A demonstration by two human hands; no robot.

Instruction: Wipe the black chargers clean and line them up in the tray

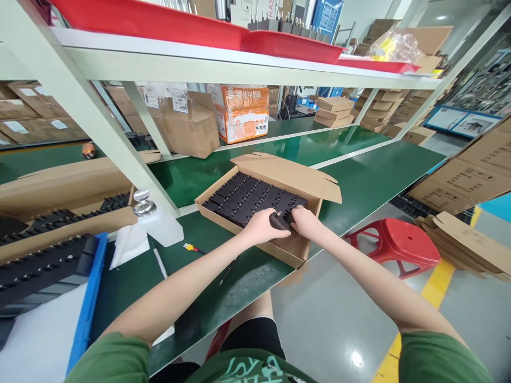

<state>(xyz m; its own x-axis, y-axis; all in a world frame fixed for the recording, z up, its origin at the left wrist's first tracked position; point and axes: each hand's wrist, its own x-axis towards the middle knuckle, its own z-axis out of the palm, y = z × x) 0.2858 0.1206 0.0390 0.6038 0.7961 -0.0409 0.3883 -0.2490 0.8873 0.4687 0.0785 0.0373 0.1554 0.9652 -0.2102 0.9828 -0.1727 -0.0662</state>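
Note:
An open cardboard box [223, 223] on the green bench holds rows of black blocks [247, 197] with small metal studs. My left hand [261, 227] is closed around a black block [280, 223] over the box's near right part. Right beside it, my right hand [305, 221] has its fingers pressed together on a black piece at the end of the rows; whether this is a separate block is hard to tell. Bare cardboard floor shows below both hands.
A white dispenser bottle [162, 226], a white cloth [130, 244] and a cable with yellow-red plugs [192, 248] lie left of the box. Further left are a blue tray [85, 319] and a long carton. A shelf post [99, 111] rises behind. A red stool [399, 242] stands right.

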